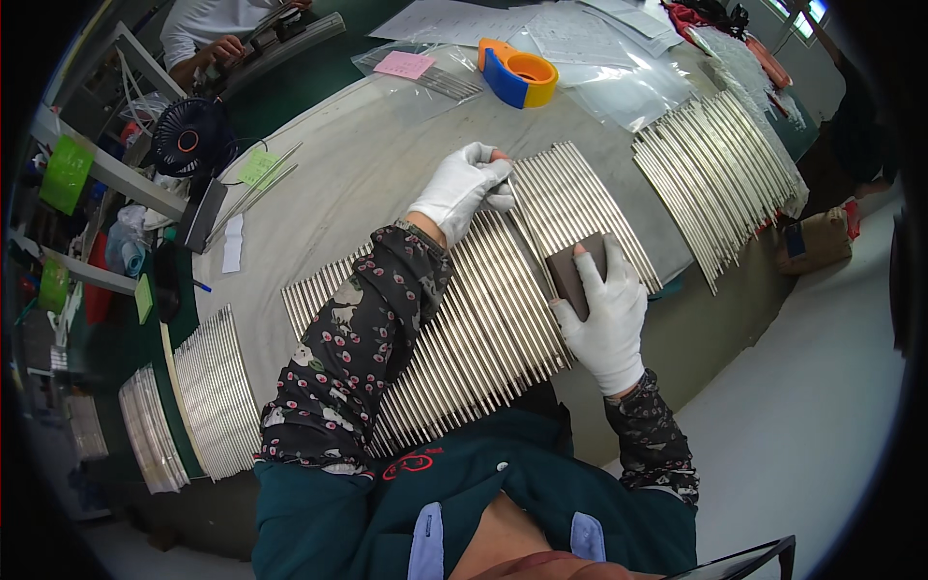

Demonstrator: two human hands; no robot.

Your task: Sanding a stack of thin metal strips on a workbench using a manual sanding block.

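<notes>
A long row of thin silver metal rods [483, 319] lies side by side on the grey table in front of me. My left hand [462, 188], in a white glove, pinches the far end of one rod near the middle of the row. My right hand [604, 309], also gloved in white, presses a dark brown rectangular block [572, 269] flat onto the rods at the right part of the row.
More rod bundles lie at the right [720, 164] and at the lower left [217, 391]. An orange and blue tape dispenser [520, 72], clear bags and papers sit at the back. A small black fan [188, 135] stands at the left. Another person's hand [224, 48] works at the top left.
</notes>
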